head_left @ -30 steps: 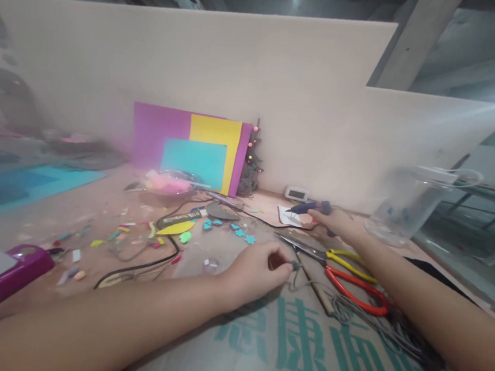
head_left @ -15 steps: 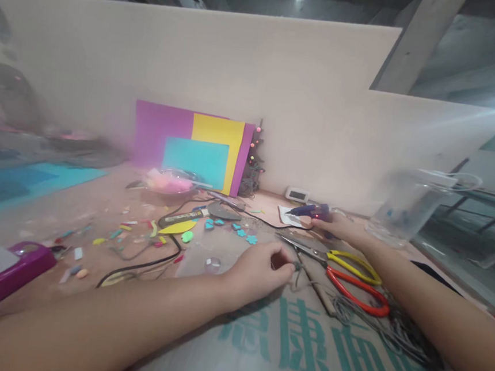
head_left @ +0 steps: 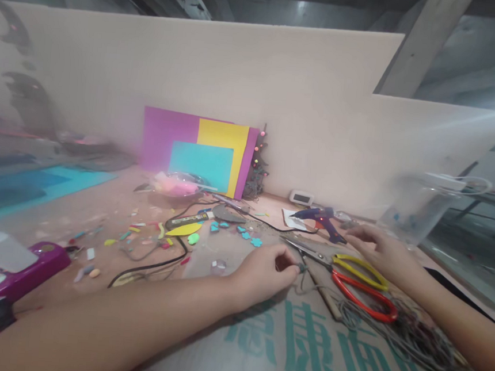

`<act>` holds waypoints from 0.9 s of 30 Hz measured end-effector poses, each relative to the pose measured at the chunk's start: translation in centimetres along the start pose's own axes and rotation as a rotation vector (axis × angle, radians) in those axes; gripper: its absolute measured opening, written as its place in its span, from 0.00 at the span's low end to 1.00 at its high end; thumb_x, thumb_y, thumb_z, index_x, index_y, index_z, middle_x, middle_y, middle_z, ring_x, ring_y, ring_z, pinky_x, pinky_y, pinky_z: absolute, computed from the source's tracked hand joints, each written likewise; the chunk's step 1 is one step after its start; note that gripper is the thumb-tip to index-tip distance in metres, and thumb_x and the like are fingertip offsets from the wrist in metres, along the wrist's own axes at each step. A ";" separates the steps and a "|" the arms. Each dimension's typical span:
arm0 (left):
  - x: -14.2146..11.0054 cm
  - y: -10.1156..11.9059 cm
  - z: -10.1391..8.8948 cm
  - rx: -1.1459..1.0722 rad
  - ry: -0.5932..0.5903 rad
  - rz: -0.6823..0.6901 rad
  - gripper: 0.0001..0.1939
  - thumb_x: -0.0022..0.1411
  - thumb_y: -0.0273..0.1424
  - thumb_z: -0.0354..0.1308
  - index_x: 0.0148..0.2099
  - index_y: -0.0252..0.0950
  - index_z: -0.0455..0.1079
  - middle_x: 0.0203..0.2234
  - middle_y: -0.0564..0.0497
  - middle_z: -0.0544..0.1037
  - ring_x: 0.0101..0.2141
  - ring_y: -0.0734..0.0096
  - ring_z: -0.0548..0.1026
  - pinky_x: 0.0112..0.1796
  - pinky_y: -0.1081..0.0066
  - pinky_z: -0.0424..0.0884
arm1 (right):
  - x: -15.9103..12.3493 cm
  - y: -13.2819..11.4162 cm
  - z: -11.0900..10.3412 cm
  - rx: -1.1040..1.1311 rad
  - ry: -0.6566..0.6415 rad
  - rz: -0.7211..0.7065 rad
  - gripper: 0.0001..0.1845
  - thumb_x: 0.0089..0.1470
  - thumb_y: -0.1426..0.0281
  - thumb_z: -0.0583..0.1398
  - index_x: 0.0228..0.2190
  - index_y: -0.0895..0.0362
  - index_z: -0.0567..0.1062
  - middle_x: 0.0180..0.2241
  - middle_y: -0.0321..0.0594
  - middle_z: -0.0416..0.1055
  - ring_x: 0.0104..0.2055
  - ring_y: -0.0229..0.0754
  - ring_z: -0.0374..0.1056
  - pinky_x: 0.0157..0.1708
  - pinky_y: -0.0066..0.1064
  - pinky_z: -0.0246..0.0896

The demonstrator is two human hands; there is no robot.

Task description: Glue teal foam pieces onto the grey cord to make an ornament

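My left hand is closed in a pinch over the middle of the table. Between its thumb and forefinger is a small dark grey piece with a thin grey cord trailing from it; its kind is too small to make out. My right hand is open, fingers loosely bent, just right of a dark blue glue gun. That gun rests on its own with a red light lit, its nozzle over a white paper. Scissors with one yellow and one red handle lie between my hands.
A wooden stick and a tangle of grey cord lie near my right forearm. Several turquoise flower pieces and a utility knife are farther left. Coloured sheets lean on the partition. A clear plastic container stands right.
My right hand has let go of the glue gun and drawn back to the right. My left hand keeps its pinch. The whole view has shifted slightly.
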State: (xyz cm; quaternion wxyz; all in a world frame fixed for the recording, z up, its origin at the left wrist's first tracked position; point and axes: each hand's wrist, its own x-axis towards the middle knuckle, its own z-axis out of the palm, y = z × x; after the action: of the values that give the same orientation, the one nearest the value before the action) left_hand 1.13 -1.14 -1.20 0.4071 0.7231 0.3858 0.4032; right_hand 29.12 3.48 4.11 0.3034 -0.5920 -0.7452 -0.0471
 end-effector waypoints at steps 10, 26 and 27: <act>0.6 0.5 -0.5 -0.152 0.096 0.013 0.05 0.57 0.32 0.56 0.33 0.35 0.68 0.27 0.53 0.73 0.30 0.72 0.71 0.33 0.73 0.66 | -4.3 -7.8 0.0 0.261 -0.162 0.031 0.22 0.56 0.52 0.52 0.20 0.54 0.65 0.19 0.36 0.67 0.25 0.42 0.66 0.27 0.32 0.61; 1.0 1.8 -1.6 -0.272 0.171 -0.054 0.07 0.55 0.33 0.61 0.32 0.34 0.70 0.25 0.53 0.74 0.30 0.71 0.71 0.35 0.73 0.67 | -4.3 -11.1 4.4 0.805 -0.236 0.153 0.16 0.51 0.59 0.62 0.38 0.57 0.74 0.40 0.43 0.75 0.44 0.47 0.71 0.47 0.40 0.65; 0.9 1.9 -1.6 -0.259 0.172 -0.060 0.07 0.54 0.33 0.61 0.31 0.34 0.70 0.25 0.53 0.74 0.30 0.71 0.71 0.35 0.72 0.67 | -4.3 -11.1 4.6 0.838 -0.225 0.162 0.16 0.51 0.58 0.62 0.37 0.57 0.74 0.38 0.41 0.75 0.42 0.46 0.71 0.46 0.39 0.65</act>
State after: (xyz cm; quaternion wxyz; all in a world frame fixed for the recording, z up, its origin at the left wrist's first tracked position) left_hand 0.50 -0.55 1.28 0.4741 0.6154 0.3857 0.4977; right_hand 17.68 -1.53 1.44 0.4370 -0.4760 -0.6793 0.3478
